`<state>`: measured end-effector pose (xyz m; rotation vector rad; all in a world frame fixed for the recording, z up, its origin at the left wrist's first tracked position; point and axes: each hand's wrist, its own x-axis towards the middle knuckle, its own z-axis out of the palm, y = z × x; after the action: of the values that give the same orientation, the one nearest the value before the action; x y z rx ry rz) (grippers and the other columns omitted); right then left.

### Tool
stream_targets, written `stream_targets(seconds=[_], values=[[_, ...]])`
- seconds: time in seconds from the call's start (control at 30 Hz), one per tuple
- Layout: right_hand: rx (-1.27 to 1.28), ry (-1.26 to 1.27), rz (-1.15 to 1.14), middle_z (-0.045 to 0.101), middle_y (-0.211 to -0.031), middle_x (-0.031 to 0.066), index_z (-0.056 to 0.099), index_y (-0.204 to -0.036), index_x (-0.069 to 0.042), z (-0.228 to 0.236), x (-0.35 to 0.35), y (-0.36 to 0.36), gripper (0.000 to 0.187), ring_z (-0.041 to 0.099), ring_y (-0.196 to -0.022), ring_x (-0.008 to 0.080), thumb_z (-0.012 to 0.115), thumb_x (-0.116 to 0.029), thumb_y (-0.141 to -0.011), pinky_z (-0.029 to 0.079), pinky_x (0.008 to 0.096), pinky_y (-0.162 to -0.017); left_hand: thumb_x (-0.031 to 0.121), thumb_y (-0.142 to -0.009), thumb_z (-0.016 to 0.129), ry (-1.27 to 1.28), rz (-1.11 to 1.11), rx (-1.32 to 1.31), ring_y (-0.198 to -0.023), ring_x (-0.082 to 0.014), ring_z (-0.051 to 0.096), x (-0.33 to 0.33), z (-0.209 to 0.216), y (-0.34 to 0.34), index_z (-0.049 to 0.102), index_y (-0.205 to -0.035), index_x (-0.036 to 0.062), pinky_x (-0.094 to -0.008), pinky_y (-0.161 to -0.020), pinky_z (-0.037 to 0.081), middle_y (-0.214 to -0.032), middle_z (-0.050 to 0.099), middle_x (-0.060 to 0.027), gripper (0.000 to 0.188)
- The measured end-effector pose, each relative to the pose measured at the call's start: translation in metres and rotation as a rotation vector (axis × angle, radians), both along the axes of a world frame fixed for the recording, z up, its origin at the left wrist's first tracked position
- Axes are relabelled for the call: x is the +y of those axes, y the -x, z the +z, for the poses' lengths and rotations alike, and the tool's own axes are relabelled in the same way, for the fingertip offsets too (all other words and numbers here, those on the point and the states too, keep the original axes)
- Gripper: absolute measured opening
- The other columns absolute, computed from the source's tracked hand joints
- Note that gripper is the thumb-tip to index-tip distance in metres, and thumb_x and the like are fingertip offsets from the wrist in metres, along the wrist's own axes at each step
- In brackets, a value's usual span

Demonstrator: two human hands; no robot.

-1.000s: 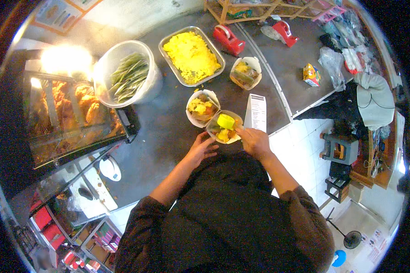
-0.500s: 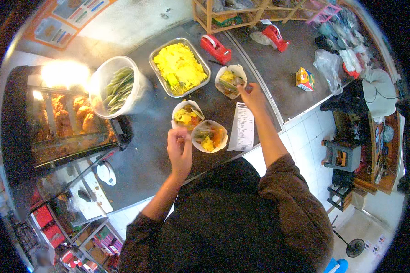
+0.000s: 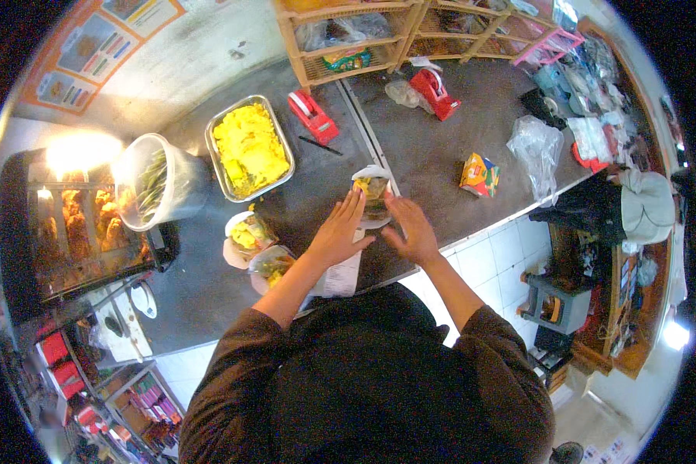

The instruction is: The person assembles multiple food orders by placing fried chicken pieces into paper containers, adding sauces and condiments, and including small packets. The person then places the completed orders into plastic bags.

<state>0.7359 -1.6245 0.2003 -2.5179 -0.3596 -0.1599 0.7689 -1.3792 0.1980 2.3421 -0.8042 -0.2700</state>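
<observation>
Both of my hands are at a paper cup of food (image 3: 373, 193) on the dark counter. My left hand (image 3: 337, 233) reaches its near left side, fingers stretched out and thumb apart. On the other side, my right hand (image 3: 412, 232) touches the rim area with extended fingers, thumb spread away. Yellow and darker food shows inside the cup; its lower part is partly hidden. Under and beside my left forearm lies a white printed slip (image 3: 342, 277). Two more such cups, one with yellow food (image 3: 247, 234) and one partly behind my left arm (image 3: 271, 267), stand to the left.
A metal tray of yellow food (image 3: 285, 173) and a white tub of green leaves (image 3: 148, 218) stand beyond. Red tape dispensers (image 3: 314, 117), a small colourful box (image 3: 479, 175) and a clear plastic bag (image 3: 535, 151) lie farther off. A lit fried-food cabinet (image 3: 23, 224) is left.
My left hand has left the pair of cups and joined my right hand at the third cup. The view has swung right, so the counter things appear farther left.
</observation>
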Motion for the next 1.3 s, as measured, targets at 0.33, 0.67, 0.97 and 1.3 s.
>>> stream_targets(seconds=[0.33, 0.67, 0.97, 1.3], values=[[-0.007, -0.157, 0.188, 0.059, -0.130, 0.0139, 0.061, -0.121, -0.011, -0.029, -0.005, -0.071, 0.050, 0.052, -0.124, 0.0322, 0.082, -0.023, -0.078, 0.041, 0.0475, -0.105, 0.024, -0.087, 0.079, 0.333, 0.591, -0.012, -0.131, -0.0333, 0.052, -0.018, -0.052, -0.017, 0.053, -0.130, 0.0044, -0.0441, -0.109, 0.044, -0.133, 0.060, -0.0204, 0.054], [0.107, -0.211, 0.217, 0.057, -0.132, 0.0173, 0.051, -0.145, -0.012, -0.017, -0.007, -0.118, 0.064, 0.054, -0.123, 0.0391, 0.073, -0.032, -0.089, 0.047, 0.0520, -0.100, 0.026, -0.082, 0.086, 0.156, 0.974, 0.103, -0.095, -0.0320, 0.073, -0.043, -0.025, -0.062, 0.062, -0.111, 0.0010, -0.0431, -0.080, 0.057, -0.100, 0.073, -0.0187, 0.045], [-0.080, -0.063, 0.295, 0.061, -0.128, 0.0056, 0.068, -0.115, -0.012, -0.018, -0.009, -0.110, 0.032, 0.057, -0.120, 0.0289, 0.069, -0.035, -0.093, 0.045, 0.0502, -0.095, 0.012, -0.086, 0.077, 0.217, 0.688, -0.151, -0.119, -0.0380, 0.059, -0.041, -0.013, -0.043, 0.061, -0.113, 0.0039, -0.0441, -0.099, 0.050, -0.118, 0.060, -0.0169, 0.033], [0.445, 0.364, 0.195, 0.075, -0.107, 0.0135, 0.075, -0.110, -0.011, -0.031, 0.101, -0.255, 0.037, 0.072, -0.104, 0.0343, 0.074, -0.041, -0.088, 0.056, 0.0480, -0.087, 0.007, -0.076, 0.080, -0.147, 0.744, 0.474, -0.110, -0.0403, 0.062, 0.009, -0.055, 0.088, 0.052, -0.127, 0.0133, -0.0498, -0.092, 0.052, -0.114, 0.065, -0.0203, 0.059]])
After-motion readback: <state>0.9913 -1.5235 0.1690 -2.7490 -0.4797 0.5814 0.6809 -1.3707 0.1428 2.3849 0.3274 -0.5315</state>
